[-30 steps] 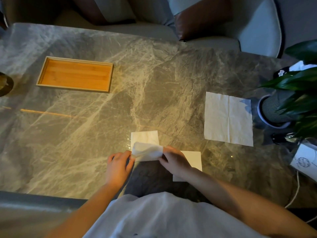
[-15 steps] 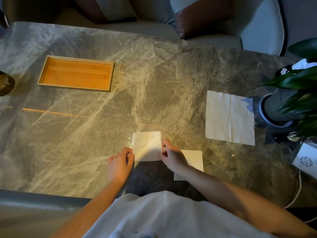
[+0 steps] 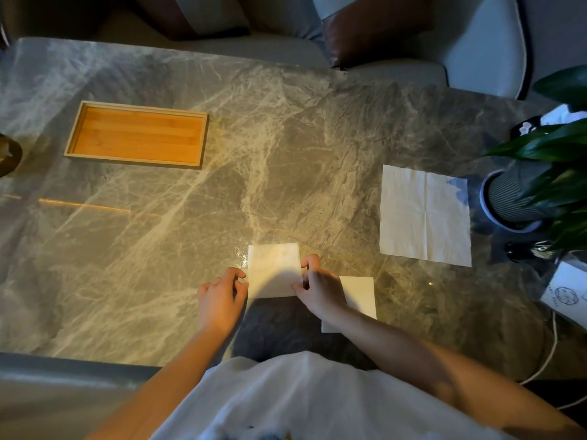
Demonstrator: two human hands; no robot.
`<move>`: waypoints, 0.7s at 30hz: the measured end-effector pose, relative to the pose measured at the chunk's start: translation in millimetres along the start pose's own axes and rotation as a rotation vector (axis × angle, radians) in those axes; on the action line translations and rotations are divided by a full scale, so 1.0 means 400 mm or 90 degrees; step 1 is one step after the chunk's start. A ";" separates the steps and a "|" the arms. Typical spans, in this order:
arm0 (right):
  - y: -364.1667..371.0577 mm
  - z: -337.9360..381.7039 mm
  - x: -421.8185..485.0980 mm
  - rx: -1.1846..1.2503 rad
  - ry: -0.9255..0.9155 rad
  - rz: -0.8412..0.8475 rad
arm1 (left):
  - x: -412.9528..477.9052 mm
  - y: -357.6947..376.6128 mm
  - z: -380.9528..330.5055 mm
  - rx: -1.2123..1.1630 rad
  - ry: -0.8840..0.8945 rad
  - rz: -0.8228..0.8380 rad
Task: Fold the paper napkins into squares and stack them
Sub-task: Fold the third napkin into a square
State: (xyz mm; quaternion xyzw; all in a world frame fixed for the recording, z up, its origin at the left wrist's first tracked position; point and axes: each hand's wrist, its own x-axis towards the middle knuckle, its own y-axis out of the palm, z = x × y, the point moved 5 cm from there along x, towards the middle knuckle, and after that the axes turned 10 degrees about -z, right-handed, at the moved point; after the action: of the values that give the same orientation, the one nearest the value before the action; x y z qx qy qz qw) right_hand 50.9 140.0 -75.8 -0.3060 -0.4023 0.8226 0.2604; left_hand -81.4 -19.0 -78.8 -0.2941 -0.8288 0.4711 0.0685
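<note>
A small folded white napkin (image 3: 273,265) lies flat on the marble table (image 3: 190,233) near its front edge. My left hand (image 3: 222,296) is at the napkin's left edge, fingers curled, thumb tip on the lower left corner. My right hand (image 3: 320,287) pinches the right edge with curled fingers and thumb. A second folded napkin (image 3: 360,295) lies just to the right, partly hidden under my right wrist. An unfolded napkin (image 3: 424,214) lies flat further right.
A shallow wooden tray (image 3: 73,144) sits at the far left. A potted plant (image 3: 514,201) stands at the right edge, with a white cable (image 3: 552,347) and a printed card (image 3: 568,290) beside it. Chairs stand beyond the table.
A second ago both hands held up the napkin's near flap; it has been folded over and now lies flat as a square, with the hands at its side edges.
</note>
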 end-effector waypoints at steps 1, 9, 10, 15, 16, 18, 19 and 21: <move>-0.001 -0.002 -0.002 0.001 0.001 -0.006 | 0.004 -0.007 0.000 -0.002 0.003 -0.008; -0.041 0.039 0.004 -0.135 -0.227 -0.109 | 0.020 -0.033 -0.053 0.102 0.269 -0.016; -0.034 0.052 0.006 -0.158 -0.272 -0.073 | 0.019 -0.025 -0.063 0.125 0.310 -0.006; 0.031 0.080 0.020 -0.258 -0.314 0.108 | 0.027 0.036 -0.080 0.231 0.354 0.089; 0.037 0.079 0.021 -0.268 -0.307 0.119 | 0.030 0.047 -0.075 0.247 0.351 0.107; 0.041 0.073 0.022 -0.287 -0.285 0.135 | 0.034 0.064 -0.058 0.273 0.350 0.131; 0.042 0.068 0.024 -0.297 -0.275 0.140 | 0.035 0.071 -0.049 0.277 0.351 0.140; 0.047 0.059 0.028 -0.317 -0.266 0.145 | 0.038 0.078 -0.033 0.280 0.352 0.156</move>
State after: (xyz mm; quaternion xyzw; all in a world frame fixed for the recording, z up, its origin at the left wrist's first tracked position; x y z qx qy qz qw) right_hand 23.2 125.5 -82.8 -0.2278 -0.5987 0.7679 -0.0034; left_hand -75.3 11.3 -99.7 -0.4853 -0.6168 0.5453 0.2943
